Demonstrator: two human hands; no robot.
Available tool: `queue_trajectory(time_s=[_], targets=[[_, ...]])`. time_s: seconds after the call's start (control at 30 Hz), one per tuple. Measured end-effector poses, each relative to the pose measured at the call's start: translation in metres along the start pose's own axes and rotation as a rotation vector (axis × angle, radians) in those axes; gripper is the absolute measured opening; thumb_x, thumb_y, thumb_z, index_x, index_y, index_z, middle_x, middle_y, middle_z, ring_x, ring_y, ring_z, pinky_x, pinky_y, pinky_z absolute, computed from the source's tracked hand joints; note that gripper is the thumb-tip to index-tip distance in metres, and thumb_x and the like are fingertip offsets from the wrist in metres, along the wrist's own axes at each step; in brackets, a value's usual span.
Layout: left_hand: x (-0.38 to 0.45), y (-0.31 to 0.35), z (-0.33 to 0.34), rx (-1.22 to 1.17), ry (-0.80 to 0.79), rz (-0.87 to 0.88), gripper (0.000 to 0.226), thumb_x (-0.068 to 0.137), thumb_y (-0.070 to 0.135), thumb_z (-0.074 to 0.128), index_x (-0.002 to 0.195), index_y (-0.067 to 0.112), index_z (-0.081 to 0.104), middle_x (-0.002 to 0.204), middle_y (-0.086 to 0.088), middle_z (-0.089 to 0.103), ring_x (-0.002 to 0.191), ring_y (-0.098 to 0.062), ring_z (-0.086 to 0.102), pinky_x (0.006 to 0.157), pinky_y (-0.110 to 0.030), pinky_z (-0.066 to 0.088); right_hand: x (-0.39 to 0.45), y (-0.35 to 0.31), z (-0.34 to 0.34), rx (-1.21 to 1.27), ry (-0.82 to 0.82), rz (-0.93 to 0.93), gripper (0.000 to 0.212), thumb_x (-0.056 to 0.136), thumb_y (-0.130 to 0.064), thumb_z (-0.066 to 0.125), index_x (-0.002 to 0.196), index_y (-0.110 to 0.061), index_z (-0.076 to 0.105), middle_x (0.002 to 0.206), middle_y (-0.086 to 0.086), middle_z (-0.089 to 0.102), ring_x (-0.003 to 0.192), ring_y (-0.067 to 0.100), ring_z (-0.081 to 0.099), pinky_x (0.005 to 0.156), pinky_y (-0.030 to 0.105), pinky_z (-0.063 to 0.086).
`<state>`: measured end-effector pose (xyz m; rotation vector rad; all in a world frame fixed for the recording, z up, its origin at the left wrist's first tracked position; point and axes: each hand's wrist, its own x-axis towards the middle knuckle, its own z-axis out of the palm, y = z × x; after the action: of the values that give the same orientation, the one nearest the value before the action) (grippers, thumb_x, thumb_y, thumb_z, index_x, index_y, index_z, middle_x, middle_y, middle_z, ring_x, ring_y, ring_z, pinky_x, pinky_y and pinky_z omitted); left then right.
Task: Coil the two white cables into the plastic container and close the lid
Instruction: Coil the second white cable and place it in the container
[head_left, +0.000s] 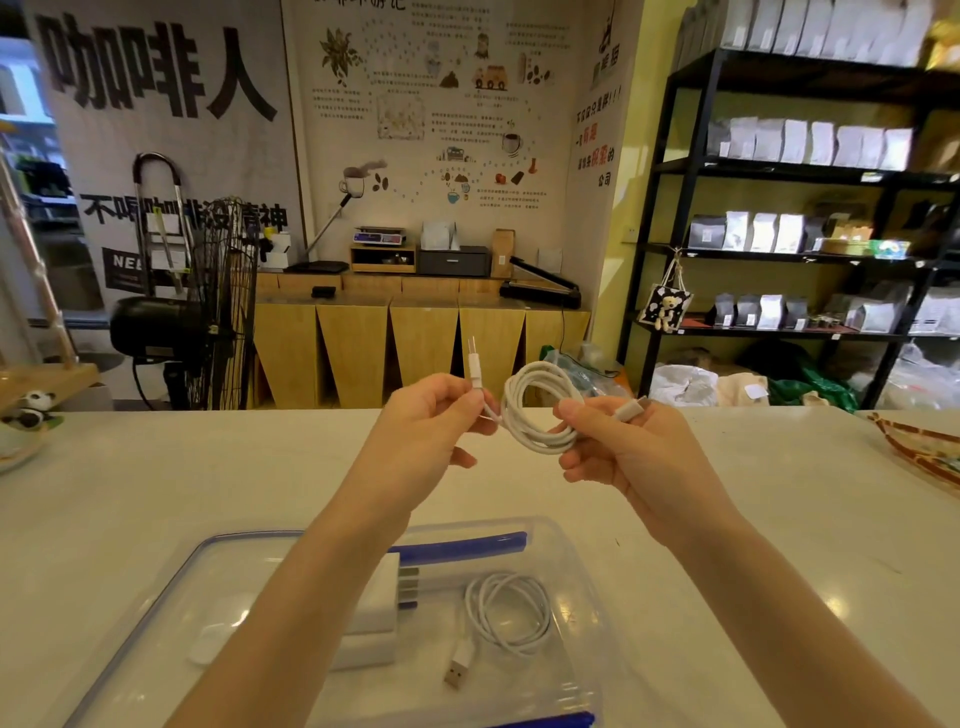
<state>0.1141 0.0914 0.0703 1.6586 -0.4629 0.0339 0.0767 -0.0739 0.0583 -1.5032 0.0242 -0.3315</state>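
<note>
The table (208, 467) carries the plastic container (566, 551) directly below both grips, open, with no lid that I can pick out for certain. Inside it, well below the right grip, one white cable (511, 613) already lies coiled beside a white charger block (376, 608).

The second cable (540, 410) hangs in the air between the hands as a loose coil. The right hand (623, 447) is closed around the coil's near side, one plug end lying over its fingers. The left hand (431, 421) pinches the other plug, which stands up above that grip.

The likely trouble: nothing binds the loops, so if the right grip slackens on the way down they may spring apart. A sprawling strand or the upright plug could then lie over the container's rim and keep the lid from seating.
</note>
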Motion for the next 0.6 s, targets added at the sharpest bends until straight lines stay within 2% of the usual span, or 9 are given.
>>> queue_trajectory(time_s=[0.17, 0.3, 0.4, 0.47, 0.53, 0.6], targets=[[-0.007, 0.001, 0.009, 0.013, -0.018, 0.238, 0.019, 0.091, 0.016, 0.045, 0.082, 0.029, 0.057, 0.083, 0.013, 0.065, 0.076, 0.004, 0.059, 0.061, -0.009, 0.048, 0.004, 0.0, -0.001, 0.208, 0.09, 0.083, 0.015, 0.079, -0.013, 0.064, 0.084, 0.001, 0.066, 0.052, 0.005, 0.066, 0.044, 0.011, 0.062, 0.042, 0.016, 0.051], [-0.01, 0.003, 0.007, 0.238, -0.08, 0.374, 0.013, 0.084, 0.022, 0.055, 0.082, 0.032, 0.062, 0.079, 0.017, 0.067, 0.082, 0.0, 0.059, 0.068, -0.015, 0.047, 0.002, 0.0, -0.004, 0.13, 0.101, 0.051, 0.018, 0.079, -0.013, 0.065, 0.087, 0.002, 0.066, 0.054, 0.006, 0.066, 0.045, 0.012, 0.063, 0.043, 0.018, 0.051], [-0.008, 0.001, 0.004, 0.347, -0.004, 0.341, 0.01, 0.08, 0.024, 0.062, 0.083, 0.03, 0.069, 0.075, 0.018, 0.066, 0.079, 0.003, 0.059, 0.067, -0.009, 0.047, -0.005, 0.001, 0.004, -0.07, 0.134, -0.123, 0.012, 0.08, -0.016, 0.065, 0.081, -0.004, 0.067, 0.058, 0.008, 0.068, 0.047, 0.015, 0.064, 0.046, 0.022, 0.055], [-0.007, 0.001, 0.001, 0.388, 0.057, 0.301, 0.009, 0.079, 0.024, 0.064, 0.084, 0.024, 0.072, 0.07, 0.019, 0.065, 0.076, 0.003, 0.06, 0.061, -0.003, 0.045, -0.009, 0.001, 0.013, -0.187, 0.16, -0.255, 0.007, 0.08, -0.02, 0.064, 0.076, -0.015, 0.068, 0.055, 0.006, 0.068, 0.048, 0.017, 0.065, 0.048, 0.026, 0.056], [-0.007, 0.003, -0.002, 0.429, 0.066, 0.248, 0.009, 0.078, 0.023, 0.065, 0.083, 0.022, 0.073, 0.067, 0.017, 0.063, 0.069, -0.003, 0.061, 0.056, -0.005, 0.042, -0.014, 0.001, 0.02, -0.25, 0.167, -0.349, 0.008, 0.081, -0.022, 0.063, 0.073, -0.024, 0.066, 0.057, 0.006, 0.069, 0.048, 0.017, 0.065, 0.048, 0.028, 0.057], [-0.007, 0.004, -0.005, 0.439, 0.075, 0.206, 0.007, 0.078, 0.023, 0.066, 0.079, 0.022, 0.073, 0.066, 0.015, 0.063, 0.068, -0.003, 0.059, 0.058, -0.009, 0.039, -0.018, 0.002, 0.025, -0.258, 0.152, -0.391, 0.008, 0.082, -0.022, 0.061, 0.077, -0.027, 0.065, 0.06, 0.004, 0.069, 0.048, 0.016, 0.064, 0.046, 0.028, 0.056]])
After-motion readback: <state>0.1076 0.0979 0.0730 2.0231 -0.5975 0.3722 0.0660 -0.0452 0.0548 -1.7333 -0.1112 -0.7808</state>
